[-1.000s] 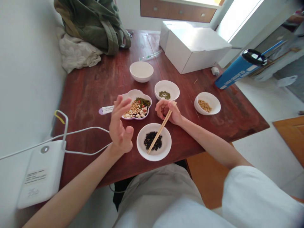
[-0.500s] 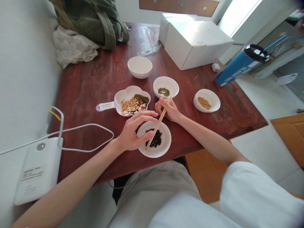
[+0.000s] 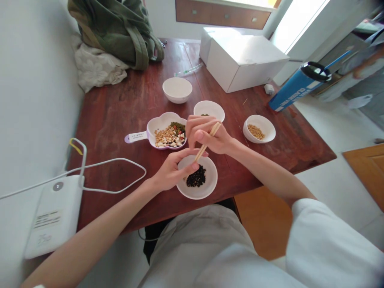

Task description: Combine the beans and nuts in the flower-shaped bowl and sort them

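A pair of wooden chopsticks slants down into a white bowl of black beans at the table's near edge. Low on the chopsticks, above the bowl's left rim, my left hand pinches them between thumb and fingers. My right hand is bent round their upper part, fingers curled, partly covering a white bowl with green beans. Left of the right hand lies a flower-shaped dish with a lilac handle, holding mixed beans and nuts. The chopstick tips are partly hidden by my left thumb.
A bowl of tan beans stands at right, and a white bowl farther back. Behind are a white box, a blue tumbler and a green bag. A power bank with a looped cable lies left.
My left hand has closed from spread fingers to a pinch on the chopsticks. My right hand has shifted, its fingers lifted and reaching left over the chopsticks. The view has tilted slightly.
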A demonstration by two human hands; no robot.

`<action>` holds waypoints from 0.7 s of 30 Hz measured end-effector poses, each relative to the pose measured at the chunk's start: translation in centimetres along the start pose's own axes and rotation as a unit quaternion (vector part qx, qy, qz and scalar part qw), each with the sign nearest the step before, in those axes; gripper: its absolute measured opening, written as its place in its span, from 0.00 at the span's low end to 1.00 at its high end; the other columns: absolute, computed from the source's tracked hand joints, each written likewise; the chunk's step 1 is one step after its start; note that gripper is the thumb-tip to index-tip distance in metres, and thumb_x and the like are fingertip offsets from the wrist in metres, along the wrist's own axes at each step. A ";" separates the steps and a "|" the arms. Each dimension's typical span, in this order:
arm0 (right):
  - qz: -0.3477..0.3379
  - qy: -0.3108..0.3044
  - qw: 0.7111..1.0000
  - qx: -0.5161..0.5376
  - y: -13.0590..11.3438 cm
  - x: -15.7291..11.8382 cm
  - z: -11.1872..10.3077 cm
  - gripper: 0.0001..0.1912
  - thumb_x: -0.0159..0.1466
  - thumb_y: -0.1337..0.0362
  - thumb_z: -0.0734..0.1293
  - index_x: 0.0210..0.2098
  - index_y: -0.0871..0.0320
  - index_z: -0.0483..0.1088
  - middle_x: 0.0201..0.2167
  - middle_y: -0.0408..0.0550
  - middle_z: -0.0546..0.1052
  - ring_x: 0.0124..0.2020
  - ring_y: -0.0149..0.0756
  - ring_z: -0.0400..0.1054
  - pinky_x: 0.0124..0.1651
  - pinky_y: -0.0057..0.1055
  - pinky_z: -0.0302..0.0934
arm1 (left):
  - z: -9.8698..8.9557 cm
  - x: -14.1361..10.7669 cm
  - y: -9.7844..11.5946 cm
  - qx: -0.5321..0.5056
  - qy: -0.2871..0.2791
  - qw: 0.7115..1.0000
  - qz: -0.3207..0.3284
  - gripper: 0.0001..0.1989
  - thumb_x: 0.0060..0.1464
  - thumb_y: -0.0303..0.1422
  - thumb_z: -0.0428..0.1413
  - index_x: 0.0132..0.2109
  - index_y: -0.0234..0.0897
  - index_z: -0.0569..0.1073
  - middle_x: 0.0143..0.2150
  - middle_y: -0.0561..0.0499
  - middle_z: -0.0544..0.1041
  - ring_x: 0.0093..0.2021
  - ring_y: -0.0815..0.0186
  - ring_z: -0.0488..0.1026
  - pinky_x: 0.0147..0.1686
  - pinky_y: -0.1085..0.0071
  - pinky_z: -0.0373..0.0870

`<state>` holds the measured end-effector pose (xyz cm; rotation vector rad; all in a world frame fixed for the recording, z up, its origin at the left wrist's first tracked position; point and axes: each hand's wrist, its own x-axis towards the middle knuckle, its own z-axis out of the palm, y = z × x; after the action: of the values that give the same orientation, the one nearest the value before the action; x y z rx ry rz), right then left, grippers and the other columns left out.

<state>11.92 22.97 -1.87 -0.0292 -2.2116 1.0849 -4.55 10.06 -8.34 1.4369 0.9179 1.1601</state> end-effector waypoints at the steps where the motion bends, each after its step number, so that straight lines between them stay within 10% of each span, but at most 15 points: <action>1: -0.015 -0.024 1.000 0.002 -0.1 0.9 0.2 0.40 0.81 0.38 0.53 0.25 0.56 0.75 0.29 0.47 0.78 0.35 0.34 0.71 0.47 0.37 0.66 | -0.1 0.0 0.1 0.011 -0.008 1.000 0.001 0.17 0.68 0.44 0.65 0.56 0.40 0.87 0.53 0.40 0.89 0.51 0.51 0.86 0.52 0.61 0.82; 8: 0.000 -0.036 0.999 -0.025 0.1 3.5 0.2 0.39 0.75 0.29 0.56 0.45 0.60 0.77 0.38 0.46 0.77 0.40 0.34 0.72 0.49 0.34 0.67 | -0.8 0.2 0.2 0.050 -0.025 0.998 0.021 0.21 0.74 0.49 0.57 0.47 0.44 0.91 0.47 0.40 0.90 0.63 0.45 0.82 0.64 0.52 0.77; 12: 0.051 0.149 0.985 -0.077 -3.7 -1.4 -1.3 0.35 0.73 0.29 0.60 0.57 0.52 0.76 0.49 0.53 0.80 0.46 0.46 0.74 0.52 0.45 0.69 | -0.8 0.1 -0.2 0.066 -0.036 0.996 0.052 0.17 0.75 0.43 0.57 0.52 0.46 0.90 0.51 0.42 0.90 0.68 0.46 0.80 0.67 0.50 0.76; 15: -0.039 0.372 0.925 -0.069 -7.3 -9.4 2.7 0.24 0.74 0.35 0.63 0.41 0.45 0.77 0.25 0.46 0.73 0.27 0.44 0.65 0.34 0.46 0.64 | -0.7 0.0 -0.5 0.066 -0.019 0.995 0.067 0.15 0.74 0.42 0.59 0.56 0.48 0.89 0.52 0.42 0.90 0.67 0.47 0.80 0.66 0.50 0.77; 16: -0.047 0.363 0.930 -0.039 -8.1 -12.6 5.4 0.25 0.74 0.35 0.61 0.35 0.45 0.74 0.20 0.43 0.68 0.22 0.41 0.60 0.28 0.45 0.59 | -0.6 0.0 -0.5 0.066 -0.014 0.995 0.068 0.15 0.74 0.41 0.60 0.57 0.48 0.88 0.51 0.41 0.90 0.66 0.47 0.81 0.66 0.50 0.77; 19: -0.060 0.020 0.998 0.009 -8.2 -21.7 15.8 0.35 0.61 0.29 0.71 0.20 0.50 0.61 0.14 0.39 0.64 0.13 0.31 0.53 0.16 0.38 0.44 | -0.5 0.0 -0.7 0.060 -0.005 0.996 0.071 0.14 0.73 0.41 0.61 0.58 0.47 0.88 0.50 0.41 0.90 0.65 0.47 0.82 0.65 0.50 0.79; 21: -0.054 -0.022 0.998 0.007 -6.5 -26.2 21.6 0.36 0.58 0.36 0.76 0.16 0.51 0.55 0.10 0.34 0.55 0.09 0.29 0.45 0.12 0.35 0.33 | -0.5 0.0 -0.7 0.059 -0.003 0.995 0.076 0.14 0.73 0.40 0.61 0.58 0.48 0.88 0.51 0.41 0.90 0.65 0.48 0.82 0.65 0.52 0.79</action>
<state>21.61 -4.05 -21.13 0.1217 -2.2169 1.0511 -4.98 10.28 -9.06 1.6268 0.8979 1.2292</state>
